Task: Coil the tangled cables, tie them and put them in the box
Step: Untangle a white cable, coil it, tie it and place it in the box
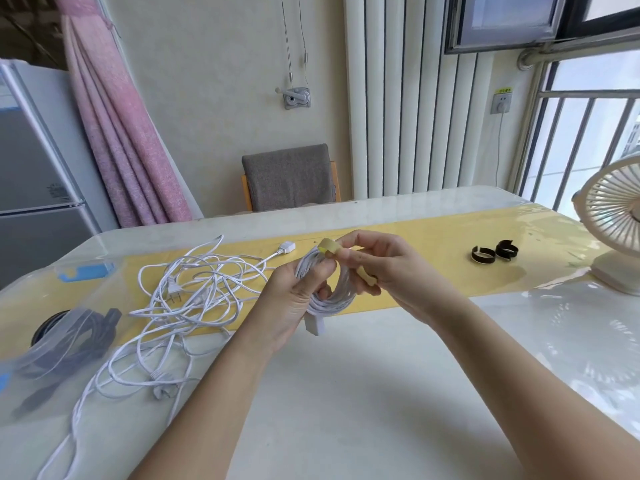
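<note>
My left hand (294, 299) grips a coiled white cable (337, 294) held above the table, its white plug (314, 325) hanging below the palm. A yellow strap tie (329, 247) is looped over the top of the coil, and my right hand (388, 271) pinches the tie, its free end sticking out between the fingers. A heap of tangled white cables (187, 299) lies on the table to the left. The clear plastic box (52, 344) sits at the left edge with a black coiled cable (79, 337) inside it.
Two black strap ties (495, 252) lie on the yellow table runner to the right. A white desk fan (613, 230) stands at the right edge. A blue-clipped box lid (86, 271) lies at the back left. A chair (289, 176) is behind the table.
</note>
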Demonstrator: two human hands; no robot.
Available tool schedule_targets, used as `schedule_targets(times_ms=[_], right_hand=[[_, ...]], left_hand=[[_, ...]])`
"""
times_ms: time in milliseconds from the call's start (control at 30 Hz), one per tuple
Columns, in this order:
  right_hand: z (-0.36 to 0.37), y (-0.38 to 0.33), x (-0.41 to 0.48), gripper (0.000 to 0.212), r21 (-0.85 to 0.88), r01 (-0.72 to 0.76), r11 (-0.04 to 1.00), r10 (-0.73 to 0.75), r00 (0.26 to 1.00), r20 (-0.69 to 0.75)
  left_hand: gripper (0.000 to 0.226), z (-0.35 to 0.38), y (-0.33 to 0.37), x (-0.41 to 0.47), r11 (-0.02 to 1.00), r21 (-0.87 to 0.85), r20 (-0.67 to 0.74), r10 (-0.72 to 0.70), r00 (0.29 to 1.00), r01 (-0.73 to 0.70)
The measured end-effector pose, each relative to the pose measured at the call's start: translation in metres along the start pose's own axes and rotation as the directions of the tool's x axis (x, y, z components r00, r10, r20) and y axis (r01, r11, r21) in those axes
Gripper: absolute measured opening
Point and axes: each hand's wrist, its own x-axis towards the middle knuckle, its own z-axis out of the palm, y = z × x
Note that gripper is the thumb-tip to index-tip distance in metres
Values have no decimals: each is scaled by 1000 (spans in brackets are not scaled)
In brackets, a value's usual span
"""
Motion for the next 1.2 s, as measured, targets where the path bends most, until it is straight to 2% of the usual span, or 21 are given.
schedule_targets(times_ms=[100, 167, 233, 333, 400, 467, 500, 600, 667, 800, 867, 933, 1033, 1200], right_hand=[[-1, -2, -1, 13, -27, -14, 1000, 13, 999, -31], [-2, -2, 0, 15, -40, -1, 999, -1, 999, -44], [-2, -2, 0, 15, -36, 30, 999, -32, 998, -49], [0, -5, -1, 11, -25, 66, 998, -67, 997, -32], [3, -7, -3, 12, -39, 77, 996, -78, 997, -24], [8, -7, -3, 13, -32, 64, 997, -66, 997, -34], [12, -5, -3, 15, -26, 50, 998, -51, 997, -51], [24, -1, -3, 18, -33, 6, 999, -10, 992, -128], [27, 0, -3, 18, -25, -4, 1000, 0, 984, -177], [25, 0, -3, 16, -22, 6, 1000, -12, 968, -249], [26, -1, -4, 17, -39, 2, 999, -11, 972, -234], [27, -2, -5, 20, -66, -5, 998, -5, 989, -145], [32, -3, -5, 24, -52, -1, 999, -2, 998, -69], [37, 0, -4, 24, 6, 9, 1000, -8, 988, -157]], left_hand=[[47, 0, 0, -1, 999, 33, -20, -30, 999, 30], [44, 1, -2, 0, 990, 137, -61, -31, 998, 39], [30, 4, -4, 1, 958, 285, -95, 7, 995, 20], [21, 9, -7, -4, 808, 581, -29, 141, 990, -98], [17, 9, -8, -5, 726, 675, 8, 171, 985, -131], [10, 9, -7, -6, 690, 708, 20, 192, 981, -150], [7, 10, -5, -6, 689, 709, 18, 196, 980, -151], [30, 10, -1, -6, 759, 635, 5, 183, 983, -145], [35, 10, 2, -6, 804, 572, -2, 202, 979, -165], [46, 20, 12, -10, 925, 357, -86, 174, 981, -133], [56, 23, 14, -11, 949, 294, -94, 149, 984, -115], [59, 21, 11, -9, 964, 240, -145, 152, 978, -115], [54, 16, 8, -5, 964, 239, -180, 163, 970, -118], [54, 10, 3, -4, 916, 370, -149, 219, 964, -151]])
